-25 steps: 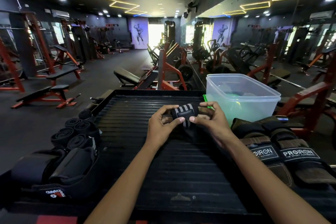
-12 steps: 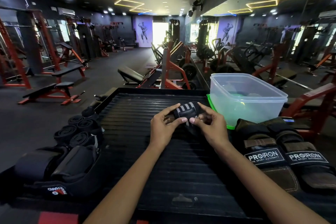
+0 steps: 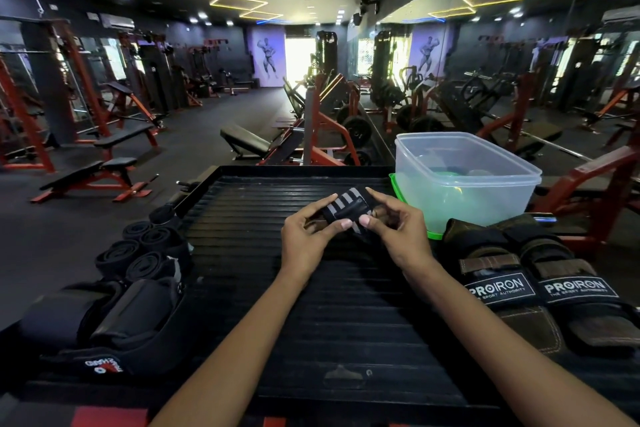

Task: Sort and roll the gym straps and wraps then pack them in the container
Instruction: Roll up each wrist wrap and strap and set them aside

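striped wrap [image 3: 347, 209] pinched between both hands [image 3: 349, 234]

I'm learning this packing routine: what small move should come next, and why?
Probably finish tightening the striped wrap, then carry it right into the clear container. Both hands, left hand and right hand, pinch it nearly rolled.

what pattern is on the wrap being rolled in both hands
Black with grey-white stripes, on the wrap held between the left hand and right hand; head view.
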